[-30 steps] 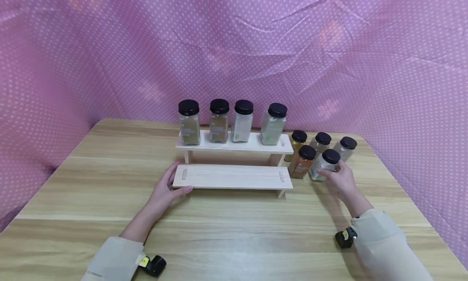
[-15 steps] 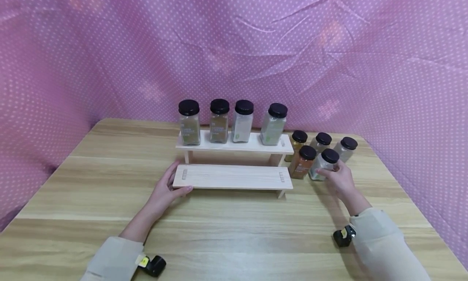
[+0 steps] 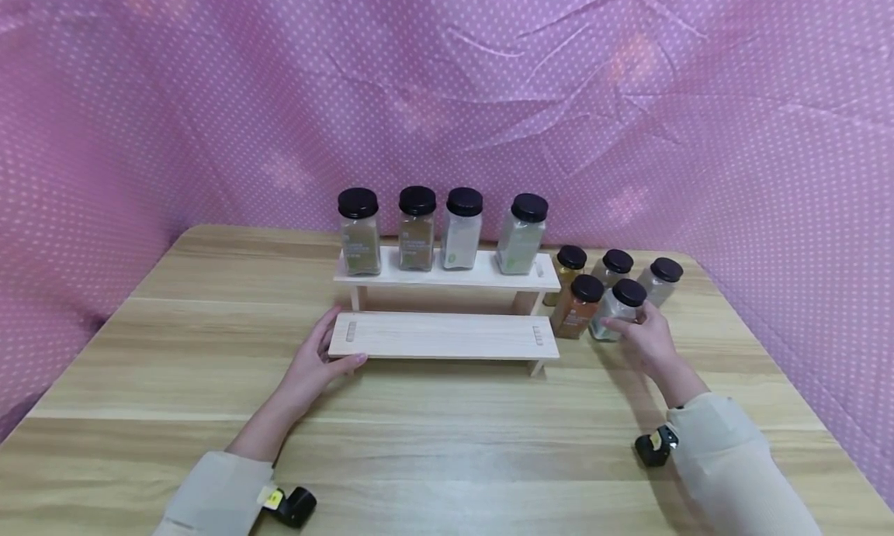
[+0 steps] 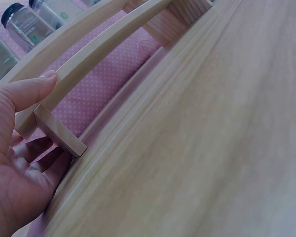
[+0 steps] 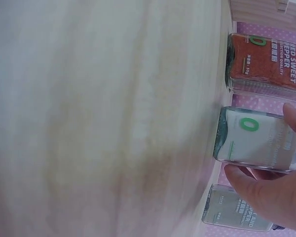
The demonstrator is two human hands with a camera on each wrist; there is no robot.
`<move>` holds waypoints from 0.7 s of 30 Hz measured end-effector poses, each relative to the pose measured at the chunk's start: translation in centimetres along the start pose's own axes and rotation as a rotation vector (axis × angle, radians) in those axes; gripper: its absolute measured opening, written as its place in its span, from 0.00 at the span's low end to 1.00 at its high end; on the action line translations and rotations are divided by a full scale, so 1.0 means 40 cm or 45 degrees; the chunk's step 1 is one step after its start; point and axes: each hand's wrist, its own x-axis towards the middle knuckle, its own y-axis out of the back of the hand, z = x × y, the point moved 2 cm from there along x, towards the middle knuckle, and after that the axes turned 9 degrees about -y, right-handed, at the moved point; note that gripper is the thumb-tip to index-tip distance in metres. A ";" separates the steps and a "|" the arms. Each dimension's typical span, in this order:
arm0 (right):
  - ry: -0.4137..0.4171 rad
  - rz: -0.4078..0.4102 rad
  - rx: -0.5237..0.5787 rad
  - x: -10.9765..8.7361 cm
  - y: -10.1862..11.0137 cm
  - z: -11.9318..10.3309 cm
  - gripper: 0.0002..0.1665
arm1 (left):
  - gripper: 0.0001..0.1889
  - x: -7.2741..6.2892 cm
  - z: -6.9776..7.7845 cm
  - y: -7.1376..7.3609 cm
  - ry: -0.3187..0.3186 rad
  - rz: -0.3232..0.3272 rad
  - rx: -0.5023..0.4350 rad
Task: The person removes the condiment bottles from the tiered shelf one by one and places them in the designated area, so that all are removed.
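Note:
A two-tier wooden spice rack stands mid-table, with a bare lower shelf point(image 3: 440, 336). My left hand point(image 3: 307, 373) holds that shelf's left end; in the left wrist view the thumb point(image 4: 37, 90) lies along its front edge and the fingers are curled beside the short leg point(image 4: 60, 131). To the right, my right hand point(image 3: 653, 346) grips a black-lidded spice jar point(image 3: 613, 319) of white powder low on its body. The right wrist view shows the jar point(image 5: 254, 138) between thumb and fingers, its base at the tabletop.
Several filled spice jars stand on the upper shelf point(image 3: 487, 266). Around the gripped jar are a red sweet pepper jar point(image 3: 574, 320), a yellowish jar point(image 3: 567, 268) and two greyish jars, one at the back point(image 3: 613, 268), one far right point(image 3: 660, 284). A pink dotted cloth point(image 3: 447, 94) hangs behind.
The white-powder jar's lid and my right hand have shifted very slightly left and away. My left hand keeps its place on the lower shelf.

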 end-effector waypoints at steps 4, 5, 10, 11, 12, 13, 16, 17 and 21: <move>0.047 -0.002 0.015 0.042 0.006 0.046 0.42 | 0.47 0.000 0.001 0.000 0.007 -0.006 0.009; 0.058 -0.002 0.025 0.054 0.008 0.058 0.42 | 0.47 -0.001 0.001 0.000 0.008 -0.007 0.008; 0.104 -0.004 0.084 0.095 0.018 0.100 0.41 | 0.47 -0.001 0.003 0.000 0.008 -0.009 0.022; 0.112 0.000 0.091 0.096 0.019 0.100 0.40 | 0.47 -0.001 0.004 0.000 0.007 -0.009 0.023; 0.122 0.001 0.084 0.096 0.021 0.099 0.40 | 0.48 -0.001 0.004 0.000 0.007 -0.009 0.025; 0.120 0.002 0.075 0.091 0.024 0.092 0.40 | 0.48 -0.001 0.004 0.000 0.007 -0.010 0.025; 0.120 -0.014 0.068 0.065 0.029 0.055 0.41 | 0.48 -0.002 0.003 0.000 0.009 -0.010 0.016; 0.121 -0.028 0.063 0.050 0.030 0.036 0.42 | 0.48 -0.002 0.003 0.000 0.010 -0.011 0.016; 0.106 -0.046 0.071 0.000 0.034 -0.026 0.41 | 0.48 -0.001 0.003 0.000 0.008 -0.012 0.018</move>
